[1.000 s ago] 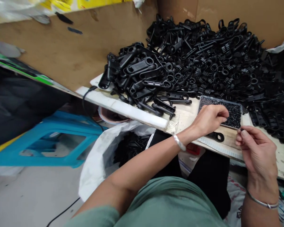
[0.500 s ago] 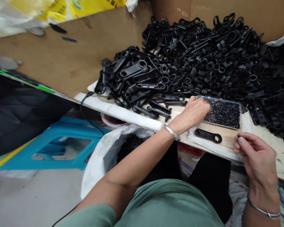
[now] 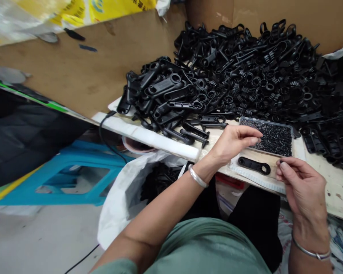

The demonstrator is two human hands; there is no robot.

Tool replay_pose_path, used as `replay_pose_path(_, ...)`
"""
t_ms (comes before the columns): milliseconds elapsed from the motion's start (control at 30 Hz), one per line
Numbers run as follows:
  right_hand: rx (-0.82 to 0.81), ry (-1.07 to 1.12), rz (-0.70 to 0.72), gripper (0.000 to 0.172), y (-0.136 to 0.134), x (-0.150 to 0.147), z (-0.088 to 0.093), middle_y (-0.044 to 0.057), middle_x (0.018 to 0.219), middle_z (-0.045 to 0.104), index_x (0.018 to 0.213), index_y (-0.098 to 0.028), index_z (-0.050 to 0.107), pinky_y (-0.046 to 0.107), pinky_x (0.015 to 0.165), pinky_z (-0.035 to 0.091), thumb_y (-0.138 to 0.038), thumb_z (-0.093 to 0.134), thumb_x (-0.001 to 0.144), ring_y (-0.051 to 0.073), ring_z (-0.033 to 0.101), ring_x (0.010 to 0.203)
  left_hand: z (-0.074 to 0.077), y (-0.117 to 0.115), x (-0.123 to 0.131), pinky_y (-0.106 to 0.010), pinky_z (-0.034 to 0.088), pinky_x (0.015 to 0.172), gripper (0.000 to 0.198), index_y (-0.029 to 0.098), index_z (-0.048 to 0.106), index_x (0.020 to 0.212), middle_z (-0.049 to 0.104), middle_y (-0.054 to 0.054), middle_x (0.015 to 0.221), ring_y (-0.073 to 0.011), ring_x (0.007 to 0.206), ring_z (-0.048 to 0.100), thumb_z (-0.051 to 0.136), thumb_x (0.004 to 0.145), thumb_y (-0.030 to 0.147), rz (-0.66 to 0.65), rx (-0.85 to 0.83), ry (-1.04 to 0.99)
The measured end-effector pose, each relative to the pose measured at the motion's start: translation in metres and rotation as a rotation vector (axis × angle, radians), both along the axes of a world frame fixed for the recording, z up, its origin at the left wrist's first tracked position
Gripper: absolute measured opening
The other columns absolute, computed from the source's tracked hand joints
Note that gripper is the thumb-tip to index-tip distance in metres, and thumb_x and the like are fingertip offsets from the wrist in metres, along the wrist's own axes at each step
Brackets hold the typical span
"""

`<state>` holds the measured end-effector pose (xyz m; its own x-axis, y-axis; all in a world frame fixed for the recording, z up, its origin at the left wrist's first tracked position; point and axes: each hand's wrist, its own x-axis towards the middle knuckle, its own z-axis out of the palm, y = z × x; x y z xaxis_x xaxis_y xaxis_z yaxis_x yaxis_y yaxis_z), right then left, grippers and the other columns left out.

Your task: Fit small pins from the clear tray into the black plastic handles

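Observation:
My left hand (image 3: 237, 141) is closed in a pinch over the near left edge of a clear plastic box (image 3: 292, 146) filled with tiny black parts (image 3: 277, 137). Whatever lies between its fingertips is too small to make out. To the right, my right hand (image 3: 304, 186) pinches a small black piece (image 3: 280, 162) between thumb and forefinger. A flat black plastic arm (image 3: 254, 165) with a round toothed hole at its right end lies on the bench between both hands, touched by neither.
A large heap of black plastic parts (image 3: 246, 72) covers the back of the bench. Longer black handles (image 3: 162, 85) pile up at its left. A white sack (image 3: 117, 198) holding black parts hangs open below the edge, beside a blue stool (image 3: 65, 179).
My left hand has lifted from the box of tiny parts and turned, fingertips now pointing right. My right hand has moved left and slightly up, closer to the black plastic arm.

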<state>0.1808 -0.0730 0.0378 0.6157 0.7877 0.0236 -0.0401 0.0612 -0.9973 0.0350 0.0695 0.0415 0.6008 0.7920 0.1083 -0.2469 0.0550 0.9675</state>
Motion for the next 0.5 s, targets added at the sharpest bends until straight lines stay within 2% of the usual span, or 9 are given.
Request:
replay_pose_path(100,0.028,0.017,0.018,0.019,0.006,-0.014,0.002,0.003,0.072,0.071,0.082,-0.020,0.077,0.023,0.051,0.052,-0.029,0.086,0.069,0.010,0.060,0.056,-0.004,-0.020,-0.003,-0.027,0.051,0.077,0.020,0.014,0.077,0.084,0.074,-0.004,0.080,-0.0123,0.075,0.065,0.084,0.067,0.022,-0.082,-0.274,-0.160)
replay_pose_path(200,0.031,0.016,0.027,0.019,0.007,-0.026,0.001,0.002,0.071,0.071,0.081,-0.020,0.076,0.025,0.051,0.053,-0.030,0.086,0.068,0.011,0.060,0.056,-0.005,-0.035,-0.005,-0.025,0.049,0.075,0.028,0.013,0.075,0.082,0.072,-0.002,0.077,-0.0098,0.071,0.062,0.090,0.062,0.026,-0.135,-0.422,-0.230)
replay_pose_path(333,0.047,-0.030,-0.013,0.019,0.003,-0.037,-0.003,0.002,0.073,0.072,0.082,-0.019,0.075,0.027,0.053,0.054,-0.029,0.085,0.070,0.011,0.060,0.055,-0.005,-0.047,-0.006,-0.026,0.048,0.075,0.030,0.012,0.073,0.081,0.070,-0.002,0.077,-0.0104,0.072,0.062,0.091,0.063,0.029,-0.169,-0.492,-0.279)
replay_pose_path(500,0.081,-0.105,-0.101,0.016,0.000,-0.044,-0.002,0.001,0.074,0.071,0.082,-0.019,0.074,0.027,0.055,0.054,-0.025,0.084,0.071,0.011,0.061,0.056,-0.006,-0.054,-0.008,-0.025,0.046,0.073,0.028,0.013,0.072,0.080,0.067,0.000,0.074,-0.0094,0.070,0.059,0.090,0.063,0.026,-0.122,-0.489,-0.294)
